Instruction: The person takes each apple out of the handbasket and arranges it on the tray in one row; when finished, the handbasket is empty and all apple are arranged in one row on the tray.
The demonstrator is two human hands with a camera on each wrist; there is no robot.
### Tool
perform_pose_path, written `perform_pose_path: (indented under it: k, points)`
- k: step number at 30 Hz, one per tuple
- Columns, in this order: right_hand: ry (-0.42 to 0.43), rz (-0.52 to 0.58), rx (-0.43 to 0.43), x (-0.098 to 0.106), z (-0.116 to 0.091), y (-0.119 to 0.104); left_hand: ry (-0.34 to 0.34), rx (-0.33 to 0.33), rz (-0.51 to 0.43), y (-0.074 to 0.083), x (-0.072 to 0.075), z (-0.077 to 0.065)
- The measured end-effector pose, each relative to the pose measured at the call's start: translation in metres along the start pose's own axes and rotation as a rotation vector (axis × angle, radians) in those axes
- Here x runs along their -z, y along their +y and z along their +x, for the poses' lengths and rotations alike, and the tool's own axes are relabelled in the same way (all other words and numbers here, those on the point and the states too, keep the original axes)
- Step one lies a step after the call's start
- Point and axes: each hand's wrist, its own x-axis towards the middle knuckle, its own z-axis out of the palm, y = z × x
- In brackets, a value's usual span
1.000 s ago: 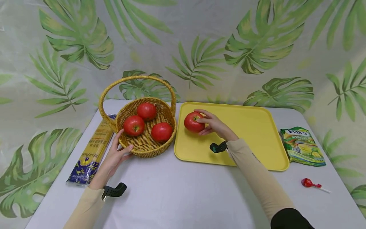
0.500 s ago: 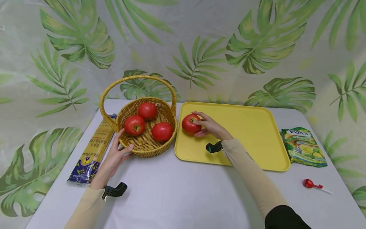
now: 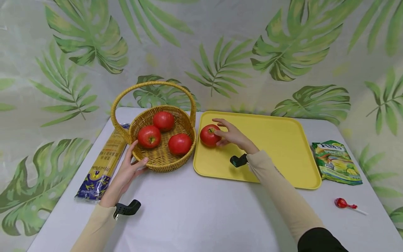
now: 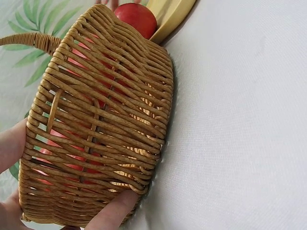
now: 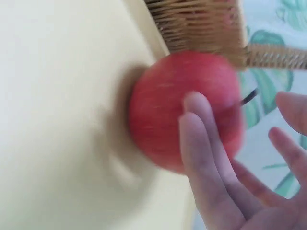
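My left hand [image 3: 126, 172] holds the near left side of a round wicker basket [image 3: 163, 168] with a tall arched handle; in the left wrist view its fingers lie at the rim and against the woven wall [image 4: 96, 120]. Three red apples lie inside, one of them a front-left apple [image 3: 149, 136]. A further red apple [image 3: 208, 136] sits at the left end of the yellow tray [image 3: 258, 147]. Beside that apple is my right hand [image 3: 234, 135], fingers spread and fairly straight. In the right wrist view two fingers overlap the apple's side [image 5: 163, 110], the others standing away from it.
A pack of spaghetti [image 3: 105, 161] lies left of the basket, partly behind my left arm. Right of the tray are a green candy bag [image 3: 337, 162] and a red lollipop [image 3: 341, 203]. A leaf-print cloth [image 3: 220, 52] hangs behind the white table [image 3: 189, 217].
The apple on the tray moved a little left in my right hand. That hand has since loosened, its fingers spreading and drawing slightly back right. My left hand stays on the basket.
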Motion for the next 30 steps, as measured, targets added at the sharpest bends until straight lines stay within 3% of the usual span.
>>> perform_pose_path:
  k: [3, 7, 11, 16, 24, 30]
  points:
    - [0.045, -0.066, 0.078, -0.004, -0.002, -0.012, 0.007, 0.0, 0.003, 0.001, 0.0, -0.001]
    - [0.04, -0.06, 0.173, -0.015, -0.002, -0.029, 0.01, 0.004, 0.001, 0.002, 0.0, -0.001]
    - [-0.019, -0.045, 0.248, -0.031, 0.004, -0.042, 0.008, 0.006, -0.006, 0.001, 0.0, 0.0]
    - [-0.109, -0.173, 0.32, -0.052, 0.015, -0.054, 0.012, 0.007, -0.005, 0.001, -0.001, 0.0]
    - [-0.333, -0.363, 0.328, -0.078, 0.035, -0.063, 0.017, 0.005, 0.001, -0.002, -0.001, 0.001]
    - [-0.324, -0.529, 0.293, -0.093, 0.048, -0.065, 0.029, 0.01, 0.0, -0.003, 0.0, 0.002]
